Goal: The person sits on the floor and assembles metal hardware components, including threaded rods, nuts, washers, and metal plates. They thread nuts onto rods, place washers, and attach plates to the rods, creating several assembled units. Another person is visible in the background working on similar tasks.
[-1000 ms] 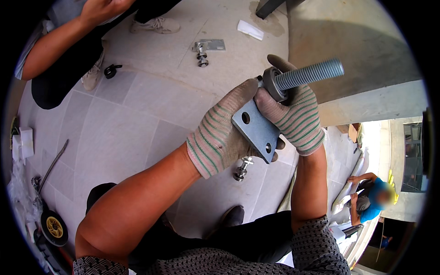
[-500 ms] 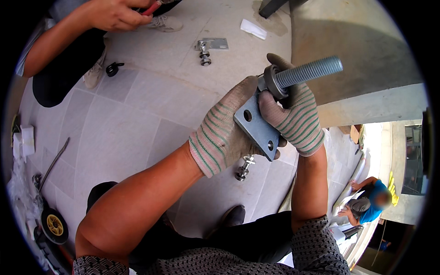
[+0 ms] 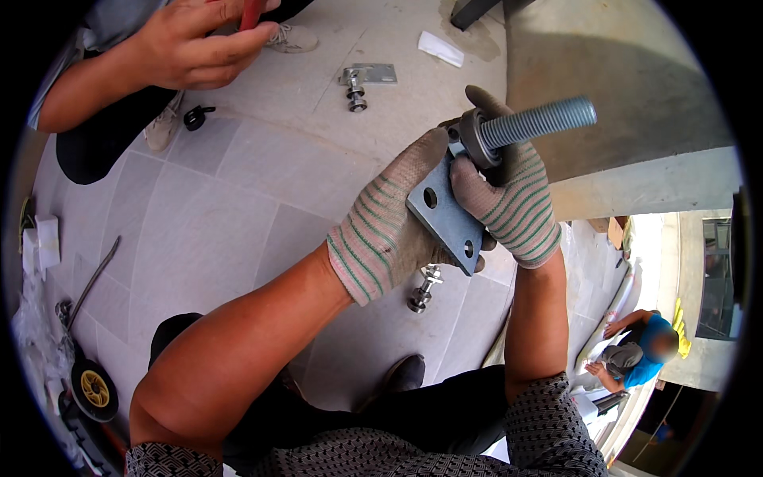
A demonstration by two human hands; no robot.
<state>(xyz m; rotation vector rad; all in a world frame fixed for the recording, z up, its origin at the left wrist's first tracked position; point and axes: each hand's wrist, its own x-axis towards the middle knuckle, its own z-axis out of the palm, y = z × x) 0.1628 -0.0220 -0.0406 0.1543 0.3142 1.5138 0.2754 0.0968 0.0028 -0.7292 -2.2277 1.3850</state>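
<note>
Both my hands wear grey gloves with green stripes and hold one metal bracket (image 3: 449, 219), a flat plate with two round holes in sight. From its upper end a thick threaded bolt (image 3: 544, 123) points up and right, with a dark round bearing or washer (image 3: 477, 140) around its base. My left hand (image 3: 397, 211) grips the plate along its left edge, its thumb up near the bolt's base. My right hand (image 3: 509, 191) is closed round the other side, thumb pressed by the bearing. Some fingers of both hands are hidden behind the plate.
Similar bolt hardware lies on the floor: a bracket with bolt (image 3: 358, 86) ahead and a bolt with nuts (image 3: 425, 290) below my hands. A co-worker's hand (image 3: 203, 48) holds something red at upper left. A wheel (image 3: 95, 389) stands left; another person (image 3: 644, 350) crouches right.
The co-worker's hand at upper left has come lower and nearer with the red thing. My hands and the bracket have barely shifted.
</note>
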